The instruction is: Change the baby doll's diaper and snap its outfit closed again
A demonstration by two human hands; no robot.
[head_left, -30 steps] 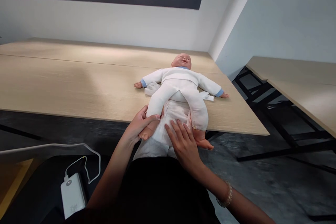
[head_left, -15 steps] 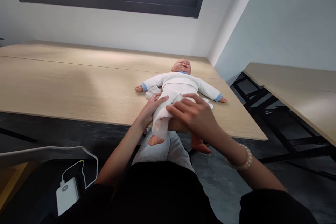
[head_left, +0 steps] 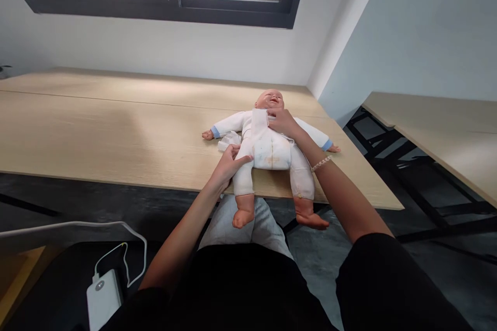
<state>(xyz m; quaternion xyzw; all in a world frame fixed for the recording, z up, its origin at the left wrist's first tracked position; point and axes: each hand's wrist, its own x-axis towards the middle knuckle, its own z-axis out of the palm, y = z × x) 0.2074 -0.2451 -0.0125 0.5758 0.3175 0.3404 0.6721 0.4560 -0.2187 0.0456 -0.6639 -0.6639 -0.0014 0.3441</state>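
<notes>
A baby doll lies face up, its legs reaching past the table's near edge. It wears a white top with blue cuffs and a stained white diaper. White wrapping covers both thighs, and the feet are bare. My left hand is closed round the bandaged thigh on the left, thumb on top. My right hand pinches a white gauze bandage over the doll's chest; the strip runs from that thigh up to my fingers. Loose white gauze lies beside the doll's waist, left of it.
The doll rests on a wooden table below a barred window. A second table stands to the right. At lower left, a white power bank with a cable lies on a dark seat.
My right hand has moved from the doll's leg up to its chest, drawing the gauze upward. The lower leg and diaper are now uncovered. My left hand stays at the thigh.
</notes>
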